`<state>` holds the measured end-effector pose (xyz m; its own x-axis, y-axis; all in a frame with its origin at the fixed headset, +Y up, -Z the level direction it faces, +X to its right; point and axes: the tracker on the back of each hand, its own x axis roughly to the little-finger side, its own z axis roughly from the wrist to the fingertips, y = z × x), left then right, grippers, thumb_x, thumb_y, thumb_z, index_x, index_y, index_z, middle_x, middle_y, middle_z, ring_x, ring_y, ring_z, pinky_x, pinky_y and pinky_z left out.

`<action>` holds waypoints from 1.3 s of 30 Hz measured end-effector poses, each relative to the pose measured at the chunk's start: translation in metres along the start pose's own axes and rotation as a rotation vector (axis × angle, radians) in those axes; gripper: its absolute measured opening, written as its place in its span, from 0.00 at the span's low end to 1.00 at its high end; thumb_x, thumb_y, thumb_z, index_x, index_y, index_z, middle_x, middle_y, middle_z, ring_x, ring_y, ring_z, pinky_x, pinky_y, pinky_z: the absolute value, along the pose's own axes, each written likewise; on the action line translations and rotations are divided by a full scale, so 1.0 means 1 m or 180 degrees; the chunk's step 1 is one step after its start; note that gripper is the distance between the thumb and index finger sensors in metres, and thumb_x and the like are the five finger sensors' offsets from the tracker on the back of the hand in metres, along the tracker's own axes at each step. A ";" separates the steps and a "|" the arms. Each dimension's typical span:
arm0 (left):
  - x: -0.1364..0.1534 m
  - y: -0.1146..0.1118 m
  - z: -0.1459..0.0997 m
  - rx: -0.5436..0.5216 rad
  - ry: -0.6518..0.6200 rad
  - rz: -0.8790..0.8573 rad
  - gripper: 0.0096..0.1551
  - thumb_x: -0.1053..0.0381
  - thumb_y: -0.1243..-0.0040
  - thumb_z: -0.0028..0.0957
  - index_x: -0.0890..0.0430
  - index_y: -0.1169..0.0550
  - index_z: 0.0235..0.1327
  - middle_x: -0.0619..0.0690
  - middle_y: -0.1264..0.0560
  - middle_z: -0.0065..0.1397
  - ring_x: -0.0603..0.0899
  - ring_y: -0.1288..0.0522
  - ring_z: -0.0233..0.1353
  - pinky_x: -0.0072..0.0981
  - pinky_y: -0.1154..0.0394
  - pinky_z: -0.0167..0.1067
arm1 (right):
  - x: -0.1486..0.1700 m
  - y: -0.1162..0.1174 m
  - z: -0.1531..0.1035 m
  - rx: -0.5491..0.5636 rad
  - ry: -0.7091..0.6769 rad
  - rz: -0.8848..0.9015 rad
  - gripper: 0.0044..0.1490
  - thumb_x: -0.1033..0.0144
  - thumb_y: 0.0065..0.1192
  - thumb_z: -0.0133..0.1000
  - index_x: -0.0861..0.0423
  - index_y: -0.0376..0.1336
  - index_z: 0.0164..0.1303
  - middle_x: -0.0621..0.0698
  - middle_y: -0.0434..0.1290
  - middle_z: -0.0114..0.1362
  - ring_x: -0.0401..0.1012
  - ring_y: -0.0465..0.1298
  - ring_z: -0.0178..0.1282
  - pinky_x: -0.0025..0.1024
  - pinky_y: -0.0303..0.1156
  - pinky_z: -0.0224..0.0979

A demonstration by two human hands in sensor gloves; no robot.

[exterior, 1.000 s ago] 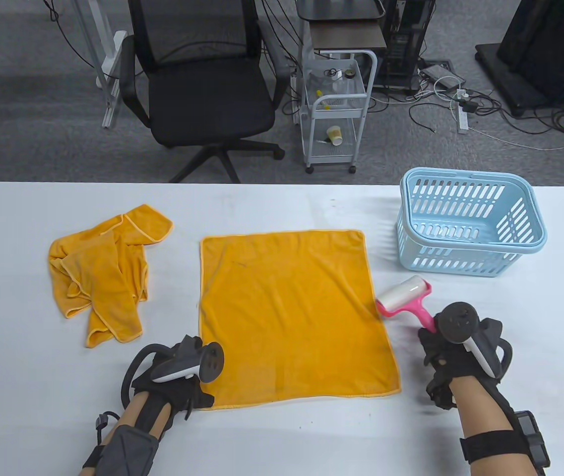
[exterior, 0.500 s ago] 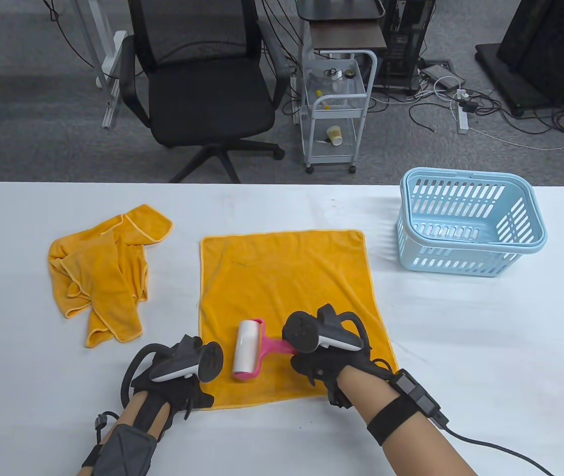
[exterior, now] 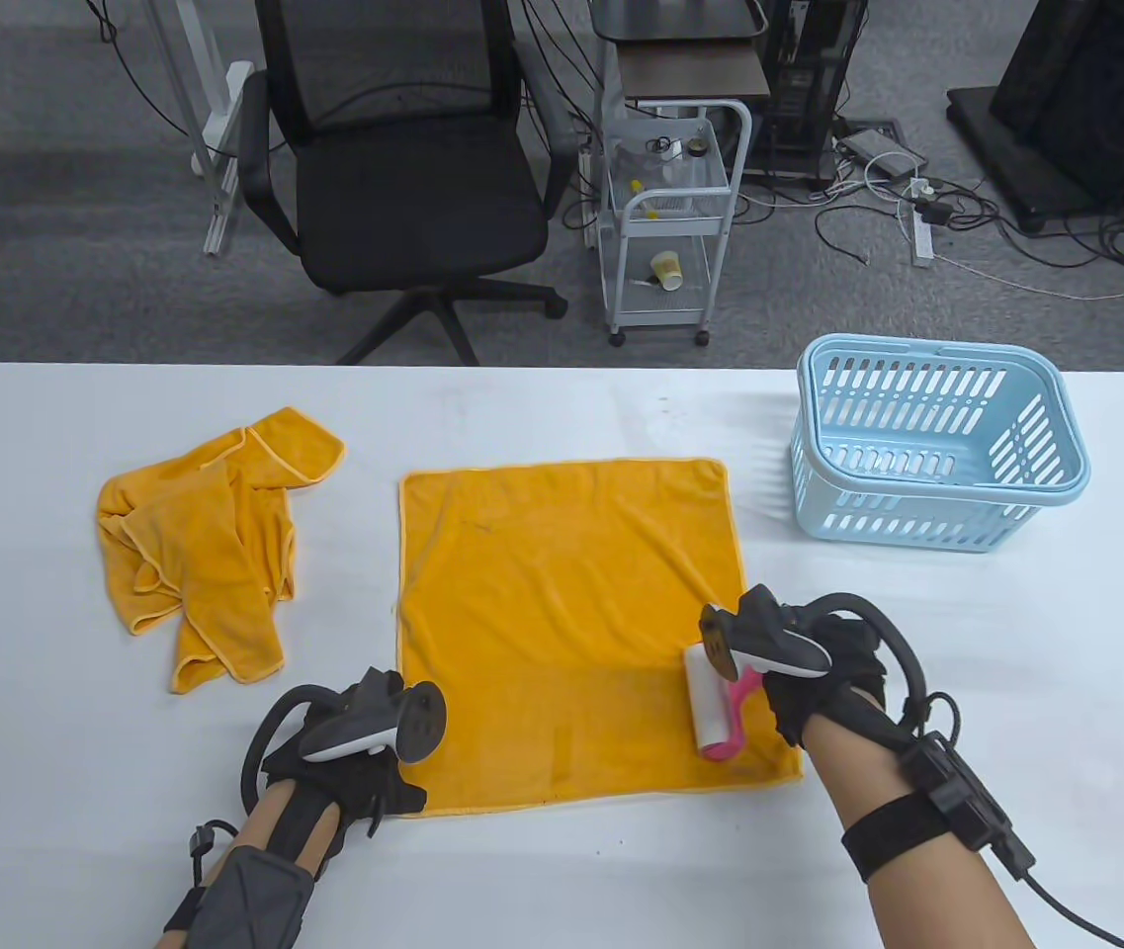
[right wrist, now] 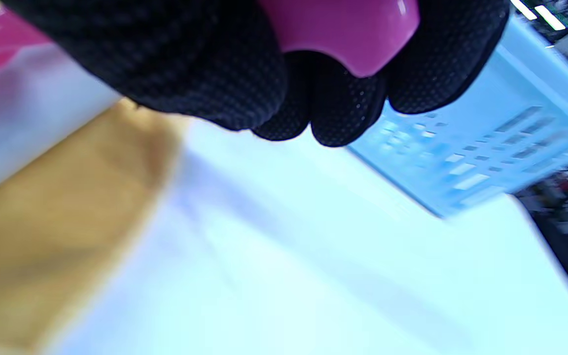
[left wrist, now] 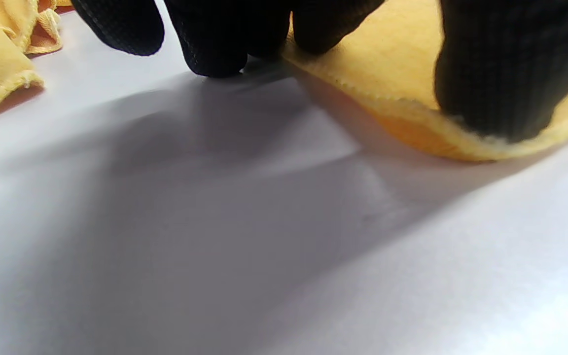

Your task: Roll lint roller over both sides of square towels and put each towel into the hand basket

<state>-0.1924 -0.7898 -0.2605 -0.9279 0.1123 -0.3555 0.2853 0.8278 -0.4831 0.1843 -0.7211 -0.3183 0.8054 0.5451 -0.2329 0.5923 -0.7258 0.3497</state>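
An orange square towel (exterior: pixel 571 603) lies flat in the middle of the white table (exterior: pixel 562 870). My left hand (exterior: pixel 389 786) presses its near left corner; in the left wrist view the fingertips (left wrist: pixel 215 54) rest at the towel's hem (left wrist: pixel 412 118) and the thumb lies on top of it. My right hand (exterior: pixel 823 687) grips the pink handle (right wrist: pixel 343 29) of the lint roller (exterior: pixel 712 710). Its white roll lies on the towel near the near right corner. A light blue hand basket (exterior: pixel 937 445) stands at the far right, with no towel showing in it.
A crumpled heap of orange towels (exterior: pixel 201 549) lies on the left of the table. Beyond the far edge stand a black office chair (exterior: pixel 403 178) and a small white cart (exterior: pixel 670 217). The basket (right wrist: pixel 486 123) shows beyond my right fingers.
The right hand brought the roller from beside the towel's right edge onto the towel near the left hand, then rolled it back to the near right corner. The left hand has stayed put.
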 end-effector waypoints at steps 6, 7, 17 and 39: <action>0.000 0.000 0.000 -0.0003 -0.0006 -0.0015 0.58 0.29 0.31 0.37 0.50 0.40 0.78 0.58 0.47 0.88 0.70 0.39 0.83 0.73 0.41 0.74 | -0.027 -0.040 0.001 0.0435 -0.0452 0.0846 0.27 0.71 0.74 0.54 0.48 0.66 0.63 0.54 0.73 0.69 0.57 0.76 0.66 0.61 0.73 0.66; 0.000 0.000 0.000 -0.0003 -0.0009 -0.0019 0.58 0.29 0.31 0.37 0.51 0.40 0.78 0.58 0.47 0.88 0.70 0.39 0.83 0.73 0.41 0.74 | -0.033 -0.045 0.002 0.0482 -0.0518 0.0922 0.27 0.71 0.74 0.54 0.49 0.66 0.63 0.55 0.73 0.69 0.57 0.76 0.67 0.61 0.74 0.65; 0.001 -0.001 0.000 0.0024 -0.0027 -0.0031 0.58 0.29 0.30 0.37 0.51 0.40 0.78 0.58 0.48 0.88 0.71 0.39 0.83 0.74 0.42 0.74 | -0.145 -0.084 0.038 0.0777 -0.0938 0.1250 0.31 0.68 0.72 0.55 0.49 0.62 0.69 0.57 0.68 0.75 0.56 0.77 0.67 0.59 0.74 0.65; 0.001 0.000 0.001 0.0027 -0.0025 -0.0036 0.58 0.29 0.30 0.37 0.51 0.40 0.78 0.58 0.48 0.88 0.71 0.39 0.83 0.74 0.42 0.74 | -0.080 -0.091 0.057 0.0789 -0.0146 0.1646 0.28 0.74 0.71 0.55 0.47 0.65 0.65 0.55 0.68 0.75 0.57 0.73 0.70 0.60 0.71 0.68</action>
<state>-0.1932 -0.7899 -0.2613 -0.9292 0.0987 -0.3562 0.2768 0.8243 -0.4938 0.0677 -0.7227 -0.3831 0.9885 0.0783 -0.1292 0.1041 -0.9728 0.2067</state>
